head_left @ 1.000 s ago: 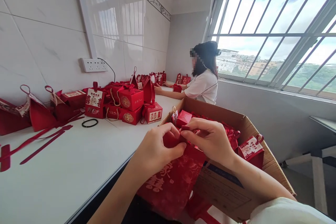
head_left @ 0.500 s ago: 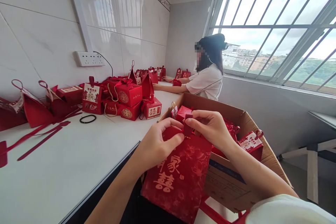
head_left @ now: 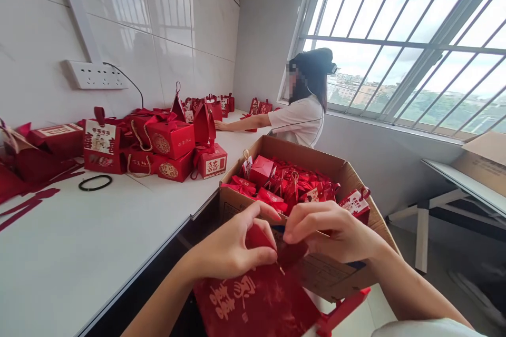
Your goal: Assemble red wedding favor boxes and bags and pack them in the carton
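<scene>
A red gift bag [head_left: 264, 305] with gold Chinese characters is low in front of me, tilted. My left hand [head_left: 233, 247] is closed at its upper edge, thumb against curled fingers with red material between them. My right hand [head_left: 336, 229] pinches the top of the same bag, just right of the left hand; its fingertips partly hide what they grip. A tiny gold piece shows below the left thumb. Directly beyond my hands stands an open cardboard box [head_left: 241, 210] holding many small red gift boxes and bags.
On the white table [head_left: 130, 237] at left are stacked red gift boxes [head_left: 169, 139], a black ring [head_left: 95, 182] and red ribbons [head_left: 33, 202]. A co-worker [head_left: 306, 100] reaches over the far end. A power strip [head_left: 97, 75] is on the wall; another cardboard box [head_left: 488, 158] stands at right.
My view has turned to the right. The bag and both hands sit lower, and the bag leans more. More of the cardboard box's contents show. The co-worker's arm has shifted.
</scene>
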Available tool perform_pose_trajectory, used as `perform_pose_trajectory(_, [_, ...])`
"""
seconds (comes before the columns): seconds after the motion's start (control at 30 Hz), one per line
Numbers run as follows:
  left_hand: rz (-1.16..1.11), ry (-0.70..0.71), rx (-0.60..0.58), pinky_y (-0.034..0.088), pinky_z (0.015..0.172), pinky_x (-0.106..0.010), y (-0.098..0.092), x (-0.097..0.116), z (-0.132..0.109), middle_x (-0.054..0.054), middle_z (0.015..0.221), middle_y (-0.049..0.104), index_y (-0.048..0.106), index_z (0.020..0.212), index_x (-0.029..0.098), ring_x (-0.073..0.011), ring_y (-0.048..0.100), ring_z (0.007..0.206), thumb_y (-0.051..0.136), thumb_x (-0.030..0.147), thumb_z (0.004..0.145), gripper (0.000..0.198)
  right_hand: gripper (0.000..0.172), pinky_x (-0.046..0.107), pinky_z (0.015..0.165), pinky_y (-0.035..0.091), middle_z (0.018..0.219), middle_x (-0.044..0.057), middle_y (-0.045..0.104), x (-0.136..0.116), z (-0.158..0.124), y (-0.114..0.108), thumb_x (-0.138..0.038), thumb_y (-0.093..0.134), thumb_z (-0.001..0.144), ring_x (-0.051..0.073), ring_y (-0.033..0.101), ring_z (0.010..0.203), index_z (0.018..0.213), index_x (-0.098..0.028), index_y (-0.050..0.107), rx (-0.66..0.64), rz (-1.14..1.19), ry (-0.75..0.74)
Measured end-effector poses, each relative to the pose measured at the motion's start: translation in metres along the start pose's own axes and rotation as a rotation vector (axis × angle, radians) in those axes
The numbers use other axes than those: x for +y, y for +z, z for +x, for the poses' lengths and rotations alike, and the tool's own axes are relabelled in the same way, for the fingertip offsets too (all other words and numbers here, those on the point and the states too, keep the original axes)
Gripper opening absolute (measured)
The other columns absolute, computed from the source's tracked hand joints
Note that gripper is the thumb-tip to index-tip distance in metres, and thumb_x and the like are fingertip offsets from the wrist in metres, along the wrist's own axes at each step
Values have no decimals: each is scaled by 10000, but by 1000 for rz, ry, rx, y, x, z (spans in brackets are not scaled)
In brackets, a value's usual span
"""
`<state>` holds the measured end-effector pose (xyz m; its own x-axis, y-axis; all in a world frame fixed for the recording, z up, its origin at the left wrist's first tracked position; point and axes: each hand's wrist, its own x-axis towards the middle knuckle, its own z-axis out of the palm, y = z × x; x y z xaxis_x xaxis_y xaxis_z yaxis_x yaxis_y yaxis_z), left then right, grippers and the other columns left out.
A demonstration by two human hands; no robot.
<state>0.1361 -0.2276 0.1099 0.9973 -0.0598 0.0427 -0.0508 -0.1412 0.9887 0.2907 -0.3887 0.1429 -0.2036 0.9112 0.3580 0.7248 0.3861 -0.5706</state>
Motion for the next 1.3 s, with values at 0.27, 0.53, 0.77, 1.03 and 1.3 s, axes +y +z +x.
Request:
perform_pose_trajectory(0.27, [13,-6,65,390,963,-335,1,-48,39,-102,1206,576,479,1203,195,-191,531,1120,492,448,848,436,126,339,731,556,874,81,677,-8,-34,-14,-291,596,833,218,664,895,743,-203,605,357,-70,84])
perform_pose_trajectory(0.53, [281,-131,352,457,860,-312,-61,-70,21,-52,927,699,629,903,187,-213,638,923,504,466,816,318,278,320,561,443,671,42,700,24,-60,-67,-514,545,801,223,648,586,792,-246,617,947,-991,642])
perform_pose_trajectory(0.77, [439,-226,744,444,744,-229,-108,-85,-21,56,677,680,635,777,215,-145,631,742,518,417,798,234,408,288,546,391,715,60,724,68,-60,-72,-564,408,846,226,655,600,882,-215,617,923,-1039,790])
perform_pose_trajectory(1.03, [820,145,466,439,912,-361,-63,-61,7,-69,1002,670,623,961,206,-244,591,978,474,379,815,271,346,292,597,438,644,54,701,76,-20,-60,-526,512,805,182,619,553,796,-200,628,909,-812,713])
perform_pose_trajectory(1.3, [317,209,336,448,954,-404,1,-14,79,-102,1227,582,422,1260,193,-257,557,1119,664,405,700,646,327,238,483,437,559,9,649,24,11,-36,-509,617,743,138,577,495,755,-182,611,949,-396,560])
